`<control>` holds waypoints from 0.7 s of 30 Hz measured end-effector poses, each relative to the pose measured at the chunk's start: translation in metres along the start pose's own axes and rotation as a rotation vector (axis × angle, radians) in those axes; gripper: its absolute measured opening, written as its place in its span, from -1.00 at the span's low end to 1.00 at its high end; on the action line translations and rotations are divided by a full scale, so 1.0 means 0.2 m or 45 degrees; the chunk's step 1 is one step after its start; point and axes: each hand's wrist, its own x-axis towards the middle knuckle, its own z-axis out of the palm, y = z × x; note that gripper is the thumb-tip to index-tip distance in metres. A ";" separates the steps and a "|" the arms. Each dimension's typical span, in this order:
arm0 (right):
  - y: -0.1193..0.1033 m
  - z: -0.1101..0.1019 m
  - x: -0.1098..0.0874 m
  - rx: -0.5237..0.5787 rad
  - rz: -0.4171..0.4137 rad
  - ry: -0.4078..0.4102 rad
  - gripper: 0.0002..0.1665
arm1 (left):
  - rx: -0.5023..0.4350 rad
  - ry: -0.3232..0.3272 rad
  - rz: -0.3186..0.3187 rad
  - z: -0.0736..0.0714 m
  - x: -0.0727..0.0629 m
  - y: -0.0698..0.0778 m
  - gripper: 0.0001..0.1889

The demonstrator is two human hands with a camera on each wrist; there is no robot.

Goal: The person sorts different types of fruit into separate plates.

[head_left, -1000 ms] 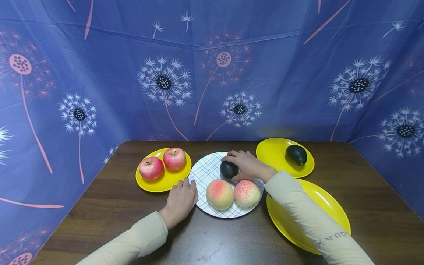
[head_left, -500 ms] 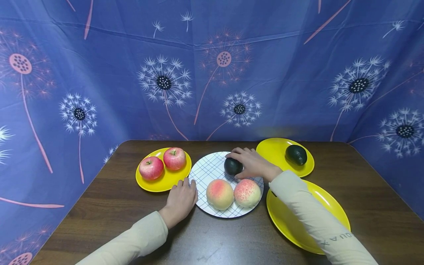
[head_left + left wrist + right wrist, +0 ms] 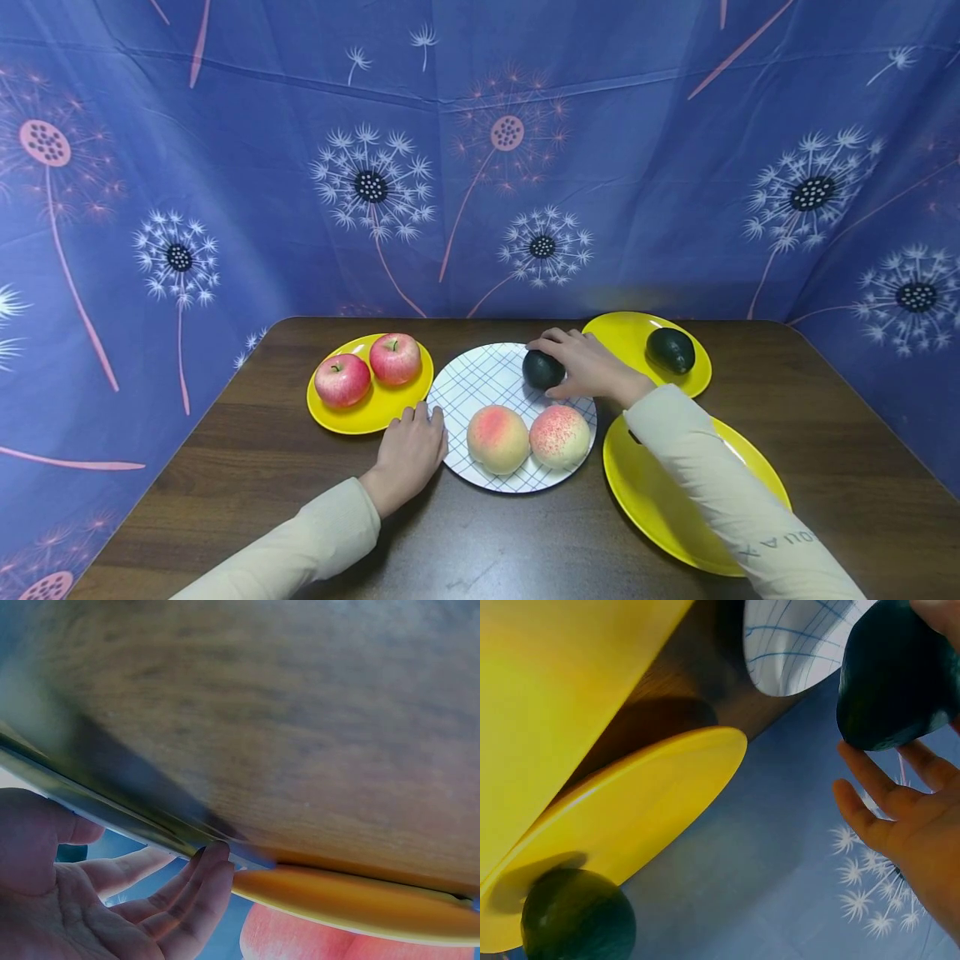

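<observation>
My right hand (image 3: 588, 367) grips a dark green avocado (image 3: 543, 370) between thumb and fingers, over the back right part of the white plate with blue grid lines (image 3: 468, 383). In the right wrist view this avocado (image 3: 892, 679) hangs off the plate surface, fingertips against its side. Two peaches, a left one (image 3: 497, 440) and a speckled right one (image 3: 559, 437), lie on the plate's front half. My left hand (image 3: 411, 450) rests at the plate's left rim. Its fingers (image 3: 199, 892) lie fairly straight along that rim in the left wrist view.
A yellow plate (image 3: 375, 414) with two red apples (image 3: 342, 381) stands left. At the back right a second yellow plate (image 3: 611, 337) bears another avocado (image 3: 671, 351). A larger yellow plate (image 3: 637, 492) lies partly under my right forearm. A blue dandelion curtain (image 3: 480, 208) hangs behind the table.
My right hand has moved a little to the right and back, carrying the avocado from near the white plate's middle towards its back right rim. The left hand stays where it was.
</observation>
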 end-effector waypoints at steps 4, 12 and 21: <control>0.03 0.00 -0.01 -0.001 0.028 0.012 -0.15 | -0.008 0.000 0.000 0.00 0.00 0.00 -0.60; 0.10 -0.02 -0.04 -0.034 0.073 0.038 -0.14 | -0.013 -0.006 -0.003 0.00 0.00 0.00 -0.60; 0.17 -0.04 -0.10 -0.051 0.128 0.061 -0.14 | -0.015 -0.044 -0.012 0.00 0.01 0.00 -0.59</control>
